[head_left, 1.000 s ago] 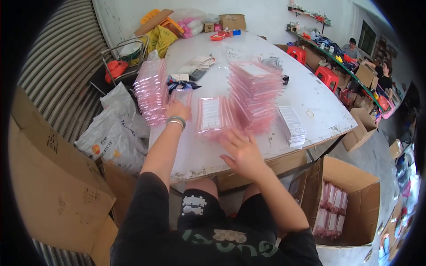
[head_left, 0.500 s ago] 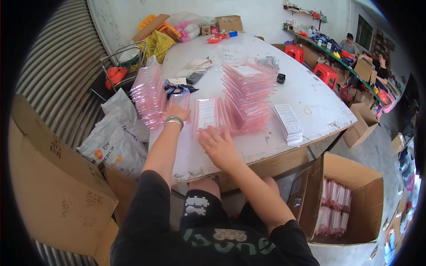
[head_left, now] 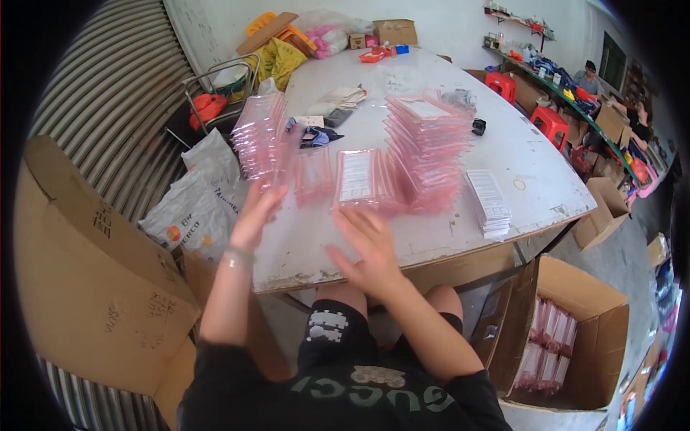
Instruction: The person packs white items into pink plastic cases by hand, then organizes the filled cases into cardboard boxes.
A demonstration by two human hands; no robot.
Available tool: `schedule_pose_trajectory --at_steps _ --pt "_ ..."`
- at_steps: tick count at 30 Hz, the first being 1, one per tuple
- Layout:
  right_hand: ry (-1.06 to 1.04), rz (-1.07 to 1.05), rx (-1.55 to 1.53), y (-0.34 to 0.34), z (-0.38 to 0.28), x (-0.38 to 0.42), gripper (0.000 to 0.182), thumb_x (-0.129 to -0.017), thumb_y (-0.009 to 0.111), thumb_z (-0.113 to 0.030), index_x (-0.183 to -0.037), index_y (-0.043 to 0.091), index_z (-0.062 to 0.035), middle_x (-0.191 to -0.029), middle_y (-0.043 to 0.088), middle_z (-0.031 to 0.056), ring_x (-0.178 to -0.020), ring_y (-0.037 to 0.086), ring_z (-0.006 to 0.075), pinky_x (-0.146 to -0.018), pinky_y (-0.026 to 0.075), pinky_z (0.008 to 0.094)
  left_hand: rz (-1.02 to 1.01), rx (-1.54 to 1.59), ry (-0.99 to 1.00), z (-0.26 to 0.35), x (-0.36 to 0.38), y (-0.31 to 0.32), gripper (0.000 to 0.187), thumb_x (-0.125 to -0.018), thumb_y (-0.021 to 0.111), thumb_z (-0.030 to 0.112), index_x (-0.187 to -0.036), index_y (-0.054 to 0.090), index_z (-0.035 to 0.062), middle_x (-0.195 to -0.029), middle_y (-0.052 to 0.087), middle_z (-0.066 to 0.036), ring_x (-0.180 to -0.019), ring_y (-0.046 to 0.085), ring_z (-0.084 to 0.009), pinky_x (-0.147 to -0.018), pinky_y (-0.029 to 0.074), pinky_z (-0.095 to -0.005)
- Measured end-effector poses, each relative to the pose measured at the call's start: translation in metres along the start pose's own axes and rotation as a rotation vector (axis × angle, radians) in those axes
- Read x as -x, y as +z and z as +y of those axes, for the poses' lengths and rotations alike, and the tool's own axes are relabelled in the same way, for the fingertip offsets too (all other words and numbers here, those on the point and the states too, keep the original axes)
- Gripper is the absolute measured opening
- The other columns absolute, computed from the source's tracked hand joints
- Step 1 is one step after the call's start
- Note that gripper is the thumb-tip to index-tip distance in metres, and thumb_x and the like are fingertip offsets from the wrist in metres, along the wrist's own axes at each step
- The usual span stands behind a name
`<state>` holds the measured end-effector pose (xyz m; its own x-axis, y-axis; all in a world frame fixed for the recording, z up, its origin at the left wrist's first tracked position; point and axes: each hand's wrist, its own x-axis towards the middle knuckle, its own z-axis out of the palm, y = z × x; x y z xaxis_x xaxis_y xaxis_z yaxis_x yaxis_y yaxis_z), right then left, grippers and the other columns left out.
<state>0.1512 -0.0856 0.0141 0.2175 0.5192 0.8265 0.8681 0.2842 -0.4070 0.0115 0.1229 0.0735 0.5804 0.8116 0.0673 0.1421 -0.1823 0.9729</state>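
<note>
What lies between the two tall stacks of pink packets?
In the head view, low piles of pink packets, with dark cloth and white papers farther back.

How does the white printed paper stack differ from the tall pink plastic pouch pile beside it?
The paper stack is low, while the pouch pile rises tall. The paper stack is opaque white; the pouch pile is glossy, see-through pink. Both rest on the white table.

Worn on the head, facing forward and down, close above the lap (head_left: 343, 323), across the table (head_left: 309, 241) toward the wall (head_left: 449, 27)
</note>
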Motion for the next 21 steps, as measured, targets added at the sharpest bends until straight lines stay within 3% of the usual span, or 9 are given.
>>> schedule_pose_trajectory --at_steps 2,5,6,9,10,13,16,19,21 --pt "0.222 -0.008 -0.455 0.007 -0.044 -0.009 0.075 -0.079 0.082 -0.024 -0.143 0.048 -0.001 -0.132 0.058 0.0187 -0.122 0.056 0.0344 -0.099 0.045 0.0468 -0.111 0.175 0.022 -0.017 0.041 -0.004 0.076 -0.091 0.069 0.042 -0.147 0.038 0.0 -0.119 0.061 -0.003 -0.102 0.058 -0.0125 -0.089 0.047 -0.0317" --pt "0.211 0.001 -0.677 0.034 -0.051 -0.001 0.079 -0.083 0.081 -0.022 -0.147 0.04 0.0022 -0.128 0.062 0.0179 -0.111 0.064 0.028 -0.089 0.053 0.0391 -0.124 0.436 0.008 0.006 0.1 0.031 0.079 -0.095 0.065 0.039 -0.151 0.028 -0.0034 -0.116 0.058 -0.008 -0.102 0.061 -0.0178 -0.083 0.047 -0.0262" --pt "0.204 0.048 -0.667 0.029 -0.058 -0.001 0.068 -0.088 0.075 -0.013 -0.146 0.041 0.0034 -0.123 0.066 0.0172 -0.102 0.068 0.0233 -0.083 0.056 0.0353 -0.109 0.458 0.025 -0.003 0.098 0.024 0.068 -0.097 0.063 0.029 -0.149 0.032 -0.0023 -0.119 0.058 -0.01 -0.107 0.06 -0.0208 -0.092 0.049 -0.0343" --pt "0.685 0.131 -1.411 0.019 -0.062 0.001 0.055 -0.091 0.068 -0.006 -0.142 0.047 0.001 -0.125 0.065 0.0213 -0.106 0.068 0.0258 -0.09 0.056 0.0385 -0.224 0.789 0.186 -0.015 0.096 0.02 0.079 -0.091 0.07 0.035 -0.15 0.032 -0.0011 -0.129 0.054 -0.014 -0.119 0.054 -0.0254 -0.099 0.048 -0.0431" --pt "0.795 0.075 -1.693 0.009 -0.061 -0.003 0.049 -0.095 0.061 -0.008 -0.141 0.046 -0.0003 -0.12 0.065 0.0234 -0.104 0.069 0.03 -0.085 0.058 0.0393 -0.345 0.908 0.235 -0.023 0.095 0.022 0.096 -0.083 0.075 0.043 -0.154 0.026 0.0003 -0.143 0.044 -0.02 -0.134 0.043 -0.0321 -0.107 0.043 -0.0489" --pt "0.924 -0.021 -1.944 0.005 -0.058 0.005 0.044 -0.098 0.059 -0.014 -0.138 0.047 0.0004 -0.118 0.066 0.0245 -0.104 0.069 0.0326 -0.085 0.058 0.0394 -0.556 1.057 0.277 -0.016 0.095 0.046 0.111 -0.078 0.076 0.055 -0.156 0.019 0.0017 -0.151 0.035 -0.022 -0.141 0.036 -0.0367 -0.114 0.035 -0.0517" --pt "1.014 -0.051 -1.848 0.001 -0.061 0.014 0.041 -0.097 0.06 -0.011 -0.134 0.049 0.0018 -0.114 0.067 0.0232 -0.097 0.071 0.0314 -0.084 0.058 0.0382 -0.535 1.218 0.309 -0.024 0.084 0.052 0.111 -0.077 0.07 0.059 -0.155 0.017 -0.0004 -0.148 0.037 -0.024 -0.141 0.035 -0.0393 -0.12 0.025 -0.0533" --pt "0.978 0.014 -1.161 -0.005 -0.062 0.02 0.043 -0.091 0.067 -0.006 -0.13 0.051 0.0013 -0.115 0.065 0.0201 -0.097 0.068 0.0284 -0.084 0.056 0.0372 -0.438 1.298 0.281 -0.024 0.083 0.059 0.109 -0.077 0.067 0.061 -0.152 0.021 -0.0018 -0.145 0.039 -0.024 -0.139 0.036 -0.039 -0.12 0.025 -0.0537" --pt "0.427 0.267 -0.576 -0.007 -0.062 0.021 0.042 -0.086 0.072 -0.005 -0.124 0.056 0.0008 -0.114 0.063 0.0185 -0.097 0.064 0.0294 -0.081 0.052 0.0379 -0.389 1.303 0.251 -0.02 0.084 0.064 0.106 -0.077 0.066 0.061 -0.15 0.024 -0.0024 -0.143 0.04 -0.024 -0.137 0.037 -0.0388 -0.12 0.025 -0.0541"
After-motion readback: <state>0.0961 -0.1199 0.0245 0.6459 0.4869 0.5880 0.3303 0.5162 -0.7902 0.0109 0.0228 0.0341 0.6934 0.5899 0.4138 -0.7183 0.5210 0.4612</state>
